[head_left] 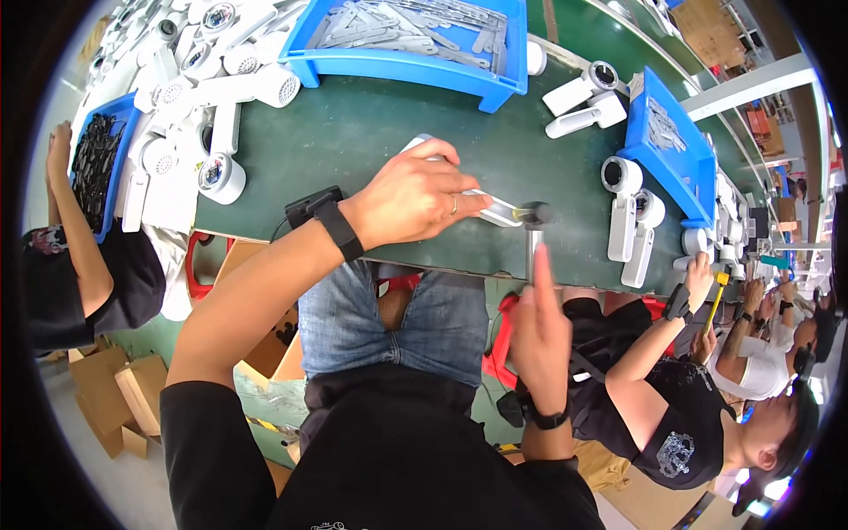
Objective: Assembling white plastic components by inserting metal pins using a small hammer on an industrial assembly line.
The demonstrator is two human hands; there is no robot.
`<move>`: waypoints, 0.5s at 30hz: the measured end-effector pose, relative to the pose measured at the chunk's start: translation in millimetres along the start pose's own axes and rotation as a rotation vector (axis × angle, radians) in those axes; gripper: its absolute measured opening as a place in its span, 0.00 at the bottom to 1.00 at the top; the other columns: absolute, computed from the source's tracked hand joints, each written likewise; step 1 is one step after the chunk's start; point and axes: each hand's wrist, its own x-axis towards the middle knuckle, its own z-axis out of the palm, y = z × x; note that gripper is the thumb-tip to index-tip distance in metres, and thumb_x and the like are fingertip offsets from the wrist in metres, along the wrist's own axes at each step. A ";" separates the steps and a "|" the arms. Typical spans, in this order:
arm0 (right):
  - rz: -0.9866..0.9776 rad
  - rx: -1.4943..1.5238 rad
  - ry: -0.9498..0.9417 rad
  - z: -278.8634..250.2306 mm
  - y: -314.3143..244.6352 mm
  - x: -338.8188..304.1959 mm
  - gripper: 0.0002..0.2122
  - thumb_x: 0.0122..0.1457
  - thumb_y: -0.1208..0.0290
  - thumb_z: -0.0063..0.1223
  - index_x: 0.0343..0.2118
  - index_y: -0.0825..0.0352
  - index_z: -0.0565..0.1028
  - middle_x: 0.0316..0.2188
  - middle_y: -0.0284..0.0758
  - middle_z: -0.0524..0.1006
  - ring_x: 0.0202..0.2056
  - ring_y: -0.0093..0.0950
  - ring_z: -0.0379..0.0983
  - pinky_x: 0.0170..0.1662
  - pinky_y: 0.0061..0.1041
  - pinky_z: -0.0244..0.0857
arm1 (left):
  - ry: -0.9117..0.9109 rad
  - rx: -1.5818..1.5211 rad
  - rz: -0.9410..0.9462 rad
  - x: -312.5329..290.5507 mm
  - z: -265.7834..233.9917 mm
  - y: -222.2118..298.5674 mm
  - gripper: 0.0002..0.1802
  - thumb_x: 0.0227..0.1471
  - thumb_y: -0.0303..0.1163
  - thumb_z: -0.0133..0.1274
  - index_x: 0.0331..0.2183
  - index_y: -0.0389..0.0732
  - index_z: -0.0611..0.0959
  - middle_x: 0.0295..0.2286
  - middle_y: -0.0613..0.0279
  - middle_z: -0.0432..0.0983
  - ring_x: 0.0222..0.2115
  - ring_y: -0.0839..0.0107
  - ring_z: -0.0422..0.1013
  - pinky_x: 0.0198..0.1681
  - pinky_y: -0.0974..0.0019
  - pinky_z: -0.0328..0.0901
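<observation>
The fingers [452, 205] of the left hand [408, 199] are clamped over a white handheld device [496, 210], pressing it against the green worktop [336, 132]. The device lies aslant at the middle of the worktop, near edge side, its slim handle directed right and nearer, its other end partly showing beyond the knuckles. The fingers of the right hand [541, 336] are closed round a hammer [535, 214], with the index finger extended along the metal shaft. The dark hammer head stands at the right end of the device's handle; contact between the two cannot be determined.

Far of the hands, a blue tray [402, 72] contains pale flat strips [406, 26]. To the right stand a pair of upright-laid white units [624, 212], lying side by side with handles toward the near edge, and beyond them a smaller blue bin [698, 177] of similar strips. At far left, many white units are heaped [177, 88], beside a blue crate [122, 168] of black parts. At right, a co-worker's hand [700, 278] is near a yellow-headed mallet [723, 278].
</observation>
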 end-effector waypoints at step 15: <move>-0.074 -0.037 -0.102 8.7 -2.2 -3.5 0.29 0.73 0.79 0.41 0.76 0.63 0.55 0.21 0.23 0.63 0.24 0.13 0.58 0.28 0.16 0.57 | -0.109 0.021 -0.305 3.2 -9.1 10.8 0.48 0.44 0.39 0.75 0.64 0.44 0.72 0.33 0.77 0.86 0.51 0.67 0.74 0.75 0.34 0.37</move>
